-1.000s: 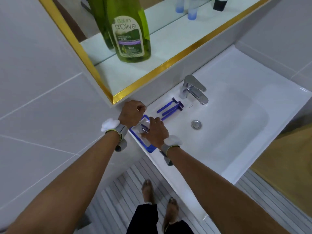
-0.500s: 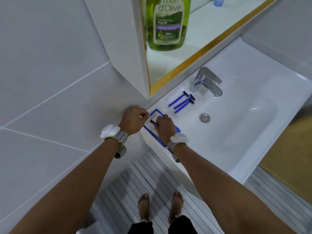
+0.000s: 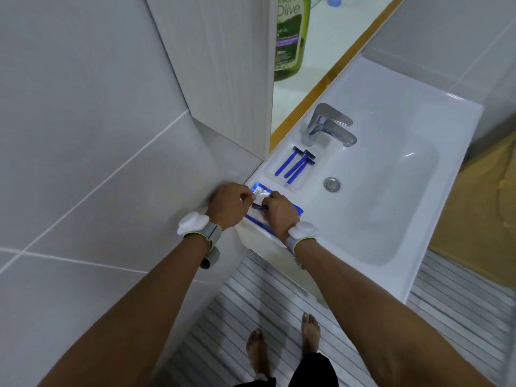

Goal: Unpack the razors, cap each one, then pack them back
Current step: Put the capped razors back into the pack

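Observation:
A blue-edged razor packet (image 3: 261, 191) lies on the left rim of the white sink (image 3: 435, 127). My left hand (image 3: 229, 203) pinches the packet's near-left edge. My right hand (image 3: 280, 212) lies over the packet, fingers closed on a dark razor (image 3: 258, 206) that shows between the two hands. Most of the packet is hidden under my right hand. Three blue razors (image 3: 296, 164) lie side by side in the soap recess beyond the packet, heads toward the tap.
A chrome tap (image 3: 331, 125) stands behind the razors, with the drain (image 3: 331, 184) to their right. A white cabinet corner (image 3: 251, 93) juts out just above my hands. A green oil bottle (image 3: 290, 37) stands on the mirror shelf. My bare feet are on the striped floor.
The view has swung left and down, so the sink now sits further right. Both hands stay on the packet; my right hand has shifted a little along it over the razor.

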Motion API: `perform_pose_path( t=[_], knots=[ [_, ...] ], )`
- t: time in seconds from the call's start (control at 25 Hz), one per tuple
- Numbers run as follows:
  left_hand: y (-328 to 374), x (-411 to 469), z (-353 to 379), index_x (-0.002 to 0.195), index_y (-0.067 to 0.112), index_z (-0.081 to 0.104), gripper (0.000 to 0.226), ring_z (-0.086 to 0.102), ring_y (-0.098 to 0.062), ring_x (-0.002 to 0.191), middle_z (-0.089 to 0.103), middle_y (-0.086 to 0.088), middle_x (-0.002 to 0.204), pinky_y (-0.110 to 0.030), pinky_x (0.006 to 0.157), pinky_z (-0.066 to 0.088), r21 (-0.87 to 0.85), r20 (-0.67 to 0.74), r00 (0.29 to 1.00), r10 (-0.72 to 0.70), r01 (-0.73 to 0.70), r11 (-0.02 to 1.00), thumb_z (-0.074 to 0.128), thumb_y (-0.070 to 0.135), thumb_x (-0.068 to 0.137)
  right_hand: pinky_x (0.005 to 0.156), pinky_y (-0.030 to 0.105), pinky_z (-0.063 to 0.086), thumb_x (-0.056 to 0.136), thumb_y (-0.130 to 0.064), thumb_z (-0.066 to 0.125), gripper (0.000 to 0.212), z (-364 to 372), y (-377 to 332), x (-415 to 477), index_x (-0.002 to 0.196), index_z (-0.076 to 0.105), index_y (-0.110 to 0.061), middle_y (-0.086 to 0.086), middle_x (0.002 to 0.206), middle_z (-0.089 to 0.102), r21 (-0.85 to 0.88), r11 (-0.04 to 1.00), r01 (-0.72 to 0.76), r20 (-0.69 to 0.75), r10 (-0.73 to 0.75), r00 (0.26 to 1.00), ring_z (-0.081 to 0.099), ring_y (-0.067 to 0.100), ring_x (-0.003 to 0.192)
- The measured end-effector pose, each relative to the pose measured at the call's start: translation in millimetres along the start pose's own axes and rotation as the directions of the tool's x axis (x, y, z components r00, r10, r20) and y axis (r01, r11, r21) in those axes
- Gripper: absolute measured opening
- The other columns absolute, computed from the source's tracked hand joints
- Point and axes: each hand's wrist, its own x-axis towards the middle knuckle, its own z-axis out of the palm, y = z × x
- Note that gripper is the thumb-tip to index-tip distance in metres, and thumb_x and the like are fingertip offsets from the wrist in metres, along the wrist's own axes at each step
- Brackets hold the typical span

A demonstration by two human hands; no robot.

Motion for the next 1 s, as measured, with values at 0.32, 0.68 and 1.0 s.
perform_pose_path(
  t=[0.32,0.68,1.0],
  knots=[
    [-1.0,0.3,-2.5,0.089,0.014,0.077,0.018,0.068,-0.019,0.081,0.075,-0.003,0.090,-0.034,0.080,0.057,-0.024,0.027,0.999,0.021,-0.020,1.000,0.064,0.026,0.090,0.070,0.031,0.038,0.087,0.001,0.051,0.018,2.6,-6.8,-0.7,0.098,0.066,0.001,0.023,0.096,0.059,0.054,0.998,-0.023,-0.040,0.025,0.999,0.058,0.038,0.086],
    [-5.5,-1.1,6.0,0.087,0.013,0.077,0.019,0.069,-0.023,0.078,0.075,-0.006,0.086,-0.032,0.075,0.058,-0.010,0.052,0.999,-0.010,0.011,1.000,0.064,0.026,0.090,0.066,0.028,0.035,0.086,0.000,0.050,0.019,7.8,-4.7,-1.6,0.094,0.067,0.001,0.023,0.093,0.062,0.182,0.973,-0.144,-0.109,0.166,0.980,0.059,0.037,0.084],
    [-7.1,-3.0,0.9,0.086,0.007,0.075,0.021,0.069,-0.023,0.078,0.075,-0.008,0.085,-0.033,0.076,0.059,-0.056,0.057,0.998,0.001,0.002,0.998,0.063,0.022,0.092,0.066,0.024,0.035,0.084,-0.004,0.056,0.020,2.4,-1.9,3.4,0.097,0.070,0.000,0.021,0.097,0.066,0.273,0.943,-0.189,-0.079,0.217,0.973,0.063,0.035,0.088]
  ],
)
